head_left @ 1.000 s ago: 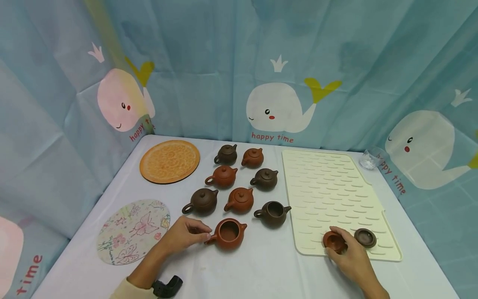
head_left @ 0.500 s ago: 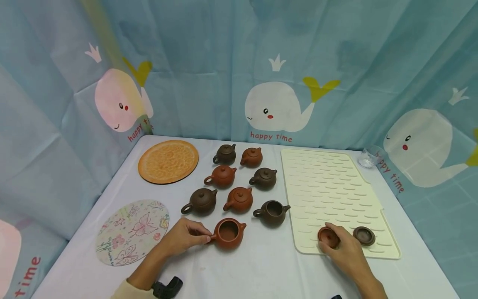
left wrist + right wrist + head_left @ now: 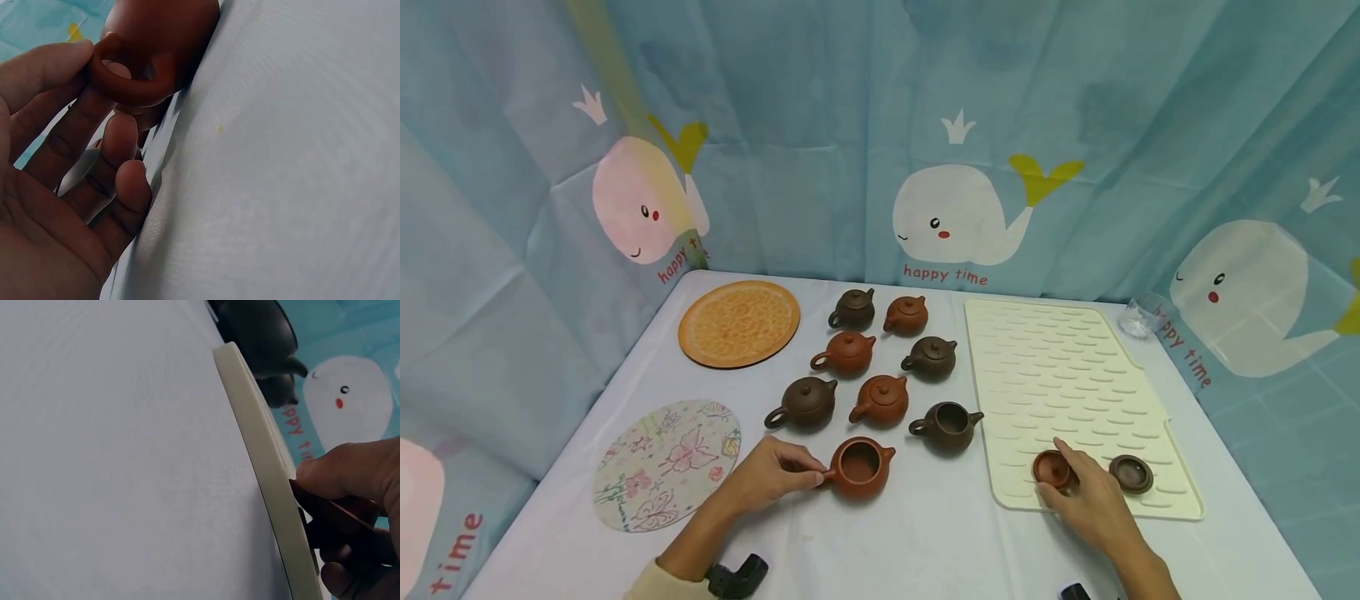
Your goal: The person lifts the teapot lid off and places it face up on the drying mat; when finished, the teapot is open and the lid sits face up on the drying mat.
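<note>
My left hand (image 3: 775, 475) pinches the loop handle of a lidless reddish-brown teapot (image 3: 860, 468) standing on the white table. The left wrist view shows thumb and fingers on that handle (image 3: 134, 90). Over at the cream mat's near edge, my right hand (image 3: 1086, 496) holds a reddish teapot lid (image 3: 1051, 469), its hollow side facing up. A dark brown lid (image 3: 1131, 474), also hollow side up, lies on the mat just right of that hand. Near the mat's left edge stands a lidless dark brown teapot (image 3: 951, 427). In the right wrist view, the hand partly hides the lid.
Several lidded teapots, dark ones (image 3: 808, 404) and reddish ones (image 3: 881, 401), stand behind the lidless pair. The cream ridged mat (image 3: 1052, 367) covers the right side. An orange round placemat (image 3: 739, 323) and a floral one (image 3: 662, 467) lie left. A clear cup (image 3: 1138, 318) stands back right.
My right hand has moved a little to the left with the reddish lid, away from the dark lid. My left hand stays at the teapot's handle.
</note>
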The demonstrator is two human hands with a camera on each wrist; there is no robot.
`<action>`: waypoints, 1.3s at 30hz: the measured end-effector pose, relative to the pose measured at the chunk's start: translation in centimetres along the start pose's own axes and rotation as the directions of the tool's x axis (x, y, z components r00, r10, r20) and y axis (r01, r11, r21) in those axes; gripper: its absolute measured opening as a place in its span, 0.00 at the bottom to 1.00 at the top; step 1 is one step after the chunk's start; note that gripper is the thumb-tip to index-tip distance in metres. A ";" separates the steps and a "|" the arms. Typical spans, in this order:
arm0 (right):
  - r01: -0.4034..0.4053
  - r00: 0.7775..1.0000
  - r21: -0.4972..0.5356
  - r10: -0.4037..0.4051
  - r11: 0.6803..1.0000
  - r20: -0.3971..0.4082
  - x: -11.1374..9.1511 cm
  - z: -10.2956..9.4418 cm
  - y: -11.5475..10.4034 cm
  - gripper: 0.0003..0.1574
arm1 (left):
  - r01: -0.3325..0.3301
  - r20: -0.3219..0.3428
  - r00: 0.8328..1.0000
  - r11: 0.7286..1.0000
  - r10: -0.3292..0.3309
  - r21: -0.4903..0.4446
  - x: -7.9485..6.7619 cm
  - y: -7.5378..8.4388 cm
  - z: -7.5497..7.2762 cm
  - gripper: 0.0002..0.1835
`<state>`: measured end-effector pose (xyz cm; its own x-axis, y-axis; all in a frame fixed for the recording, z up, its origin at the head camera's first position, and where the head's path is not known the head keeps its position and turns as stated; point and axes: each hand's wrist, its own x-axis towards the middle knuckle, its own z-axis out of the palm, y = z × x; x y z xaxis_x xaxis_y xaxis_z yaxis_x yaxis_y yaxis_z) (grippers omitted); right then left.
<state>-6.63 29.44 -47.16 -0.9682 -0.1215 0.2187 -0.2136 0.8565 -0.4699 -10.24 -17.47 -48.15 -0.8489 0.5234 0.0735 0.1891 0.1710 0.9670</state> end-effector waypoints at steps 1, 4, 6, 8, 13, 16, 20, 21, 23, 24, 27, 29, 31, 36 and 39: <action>0.000 1.000 0.009 0.000 1.000 -0.010 0.0 0.1 0.0 0.44 | 0.005 -0.002 1.000 1.000 -0.005 0.001 0.0 0.0 0.0 0.06; 0.010 0.999 0.037 -0.009 0.999 -0.039 0.2 0.3 -0.1 0.43 | -0.001 -0.005 1.000 1.000 0.001 -0.001 -0.1 0.0 0.0 0.05; 0.028 0.998 0.047 -0.026 0.998 -0.052 0.3 0.5 -0.1 0.42 | -0.016 -0.005 1.000 1.000 0.016 -0.008 -0.2 -0.1 0.0 0.05; 0.047 0.997 0.055 -0.044 0.997 -0.062 0.3 0.7 -0.1 0.43 | -0.042 -0.004 0.999 0.999 0.042 -0.014 -0.2 -0.1 0.0 0.05; 0.055 0.997 0.058 -0.052 0.997 -0.050 0.1 0.7 0.1 0.46 | -0.064 -0.006 0.998 0.998 0.064 -0.024 -0.3 -0.1 0.0 0.06; 0.043 0.998 0.055 -0.041 0.998 -0.043 0.0 0.6 0.3 0.48 | -0.058 -0.009 0.998 0.998 0.057 -0.018 -0.3 0.1 0.0 0.06; 0.065 0.995 0.059 -0.060 0.996 -0.083 -0.1 0.0 0.3 0.49 | -0.015 -0.037 0.999 1.000 0.015 -0.002 -0.3 0.6 0.0 0.07; 0.078 0.993 0.069 -0.071 0.995 -0.099 -0.1 -0.2 0.3 0.49 | -0.002 -0.057 0.998 1.000 0.003 0.006 -0.3 0.7 0.0 0.08; 0.100 0.988 0.102 -0.087 0.990 -0.125 0.0 -0.7 0.2 0.48 | 0.031 -0.110 0.994 0.999 -0.028 0.033 -0.2 1.1 -0.2 0.10; 0.109 0.987 0.124 -0.092 0.986 -0.135 0.1 -1.1 0.1 0.48 | 0.050 -0.140 0.989 0.998 -0.043 0.048 -0.2 1.4 -0.2 0.11; 0.129 0.983 0.173 -0.103 0.976 -0.152 0.5 -2.2 -0.4 0.48 | 0.084 -0.226 0.972 0.992 -0.061 0.093 0.3 2.3 -0.4 0.13; 0.131 0.982 0.196 -0.101 0.972 -0.157 0.8 -3.0 -0.9 0.48 | 0.103 -0.270 0.960 0.988 -0.069 0.112 0.8 2.9 -0.5 0.14; 0.134 0.982 0.217 -0.100 0.967 -0.161 1.2 -3.8 -1.4 0.48 | 0.105 -0.306 0.950 0.988 -0.065 0.114 1.4 3.5 -0.6 0.14; 0.176 0.977 0.282 -0.132 0.943 -0.168 2.6 -5.5 -2.8 0.48 | 0.074 -0.344 0.939 0.988 -0.023 0.137 3.4 4.6 -0.2 0.14; 0.220 0.969 0.310 -0.172 0.925 -0.175 3.6 -6.1 -3.9 0.48 | 0.039 -0.332 0.943 0.987 0.016 0.158 4.4 4.9 0.2 0.14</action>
<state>-8.49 28.72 -39.34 -0.8790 -0.1776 0.4424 -0.4511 0.6100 -0.6515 -12.93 -14.13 -43.10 -0.9615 0.2192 0.1656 0.2314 0.3215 0.9182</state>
